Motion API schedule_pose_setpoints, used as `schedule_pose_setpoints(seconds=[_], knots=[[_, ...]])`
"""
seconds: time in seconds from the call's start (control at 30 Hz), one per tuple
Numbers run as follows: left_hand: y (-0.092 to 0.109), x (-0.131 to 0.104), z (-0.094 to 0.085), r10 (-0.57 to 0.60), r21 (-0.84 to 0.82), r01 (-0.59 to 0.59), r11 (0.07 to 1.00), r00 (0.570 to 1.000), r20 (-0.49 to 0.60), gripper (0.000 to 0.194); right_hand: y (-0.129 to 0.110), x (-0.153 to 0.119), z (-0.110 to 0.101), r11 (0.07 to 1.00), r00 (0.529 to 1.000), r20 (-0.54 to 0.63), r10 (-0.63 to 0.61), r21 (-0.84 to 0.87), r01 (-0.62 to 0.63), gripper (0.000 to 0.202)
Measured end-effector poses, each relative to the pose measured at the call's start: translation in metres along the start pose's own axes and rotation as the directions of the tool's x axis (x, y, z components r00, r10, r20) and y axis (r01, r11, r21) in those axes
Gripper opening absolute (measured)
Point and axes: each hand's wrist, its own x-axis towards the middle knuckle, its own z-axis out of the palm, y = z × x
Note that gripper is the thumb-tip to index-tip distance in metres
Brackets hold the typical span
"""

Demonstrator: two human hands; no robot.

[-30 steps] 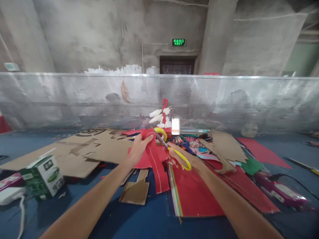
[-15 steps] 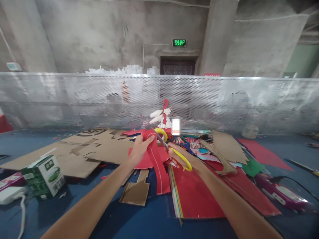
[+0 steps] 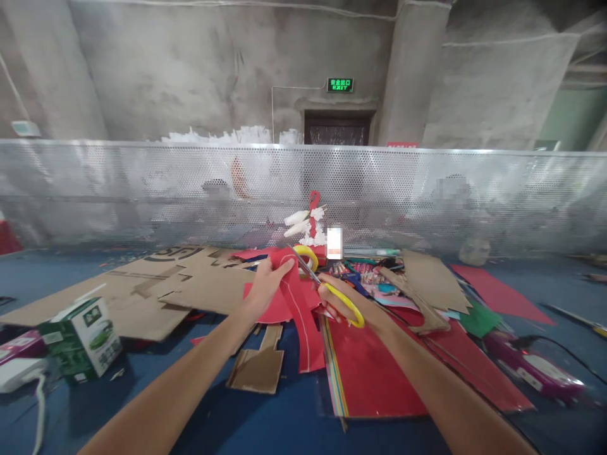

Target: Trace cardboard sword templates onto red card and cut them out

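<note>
My left hand pinches the upper end of a red strip that has a pale line along it and hangs down toward the table. In my right hand are scissors with yellow handles, their blades pointing up and left at the strip's edge near my left fingers. How far the blades are apart is hard to make out. Behind the hands, a yellow tape roll stands on edge. More red sheet material lies beneath the strip.
Flat cardboard covers the left side, with a green-and-white carton before it. A small cardboard piece lies in front. Red sheets and a purple power strip lie right. A perforated metal screen stands behind.
The hands, the red strip and the scissors keep almost the same position. The whole view has shifted very slightly.
</note>
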Motion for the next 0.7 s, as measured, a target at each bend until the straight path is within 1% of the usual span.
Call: schedule_pose_setpoints(seconds=[0.1, 0.17, 0.33, 0.53, 0.7], knots=[[0.001, 0.000, 0.000, -0.006, -0.020, 0.006, 1.000, 1.000, 0.003, 0.033, 0.003, 0.001, 0.000, 0.999, 0.999, -0.037, -0.004, -0.044, 0.002, 0.053], [0.002, -0.001, 0.001, -0.014, -0.027, 0.014, 1.000, 1.000, 0.001, 0.033, 0.006, 0.002, -0.001, 0.998, 0.999, -0.041, -0.010, -0.055, 0.008, 0.054], [0.003, 0.000, 0.000, -0.024, 0.015, 0.024, 1.000, 1.000, -0.014, 0.033, 0.010, 0.005, -0.007, 0.993, 0.999, -0.024, -0.045, -0.113, 0.042, 0.055], [0.003, 0.001, -0.003, -0.036, 0.020, 0.036, 0.999, 0.999, -0.006, 0.031, 0.003, 0.003, -0.020, 0.973, 0.998, 0.044, -0.052, -0.221, 0.060, 0.054], [0.003, 0.003, -0.007, -0.046, 0.105, 0.044, 0.994, 0.999, 0.015, 0.029, 0.001, -0.001, -0.026, 0.960, 0.999, 0.044, -0.020, -0.277, 0.031, 0.051]])
